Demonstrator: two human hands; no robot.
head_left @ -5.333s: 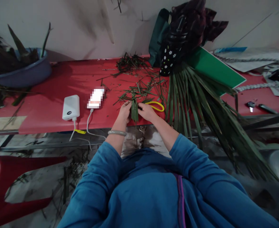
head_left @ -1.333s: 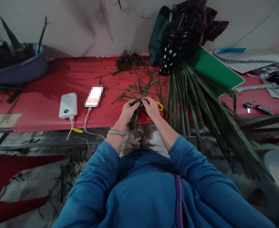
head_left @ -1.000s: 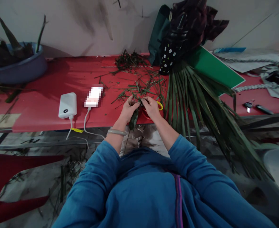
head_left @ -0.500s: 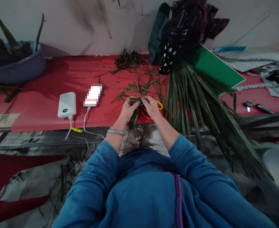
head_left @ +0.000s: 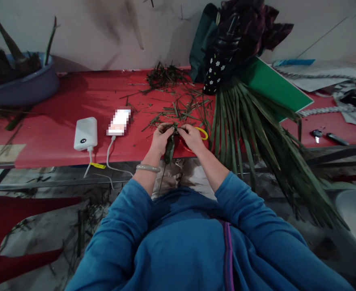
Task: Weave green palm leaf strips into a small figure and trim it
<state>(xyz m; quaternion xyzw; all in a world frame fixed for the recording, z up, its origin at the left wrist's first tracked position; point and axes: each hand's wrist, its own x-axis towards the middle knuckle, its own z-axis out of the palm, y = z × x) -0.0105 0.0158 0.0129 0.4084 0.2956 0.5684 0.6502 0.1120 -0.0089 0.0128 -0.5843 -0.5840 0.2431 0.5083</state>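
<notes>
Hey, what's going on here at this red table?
A person in a blue top pinches a dark green leaf strip between the left hand and right hand, at the near edge of the red table. Its lower end hangs down past the edge. A yellow loop handle lies just beyond the right hand, beside a bundle of long green palm fronds.

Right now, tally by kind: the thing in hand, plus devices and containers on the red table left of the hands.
Folded leaf piece: 1
Power bank: 1
Phone: 1
Basin: 1
Total: 4
</notes>
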